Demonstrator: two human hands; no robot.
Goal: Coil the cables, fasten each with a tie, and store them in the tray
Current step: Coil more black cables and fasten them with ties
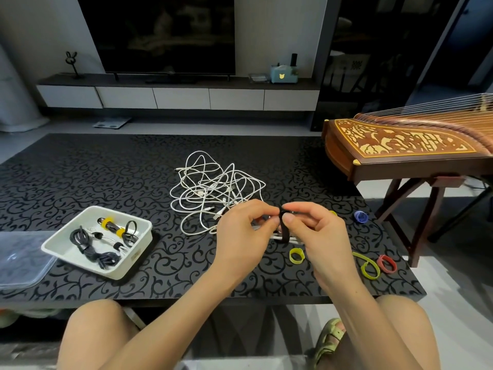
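Note:
My left hand [244,231] and my right hand [317,231] meet above the table's middle. Between them they hold a coiled white cable [277,237] with a black tie [284,228] wrapped round it. The right hand's fingertips pinch the tie's top end, and the left hand grips the coil from the left. Just behind the hands lies a tangled heap of white cables [213,190]. At the left stands a white tray [64,243] holding several bundled black and white cables, some bound with yellow ties.
Loose ties lie to the right on the black patterned table [106,172]: a yellow ring [296,255], a long yellow strip [366,265], a red one [386,263], a blue one [360,216]. A clear lid [21,259] sits left of the tray. A wooden zither [400,145] stands at right.

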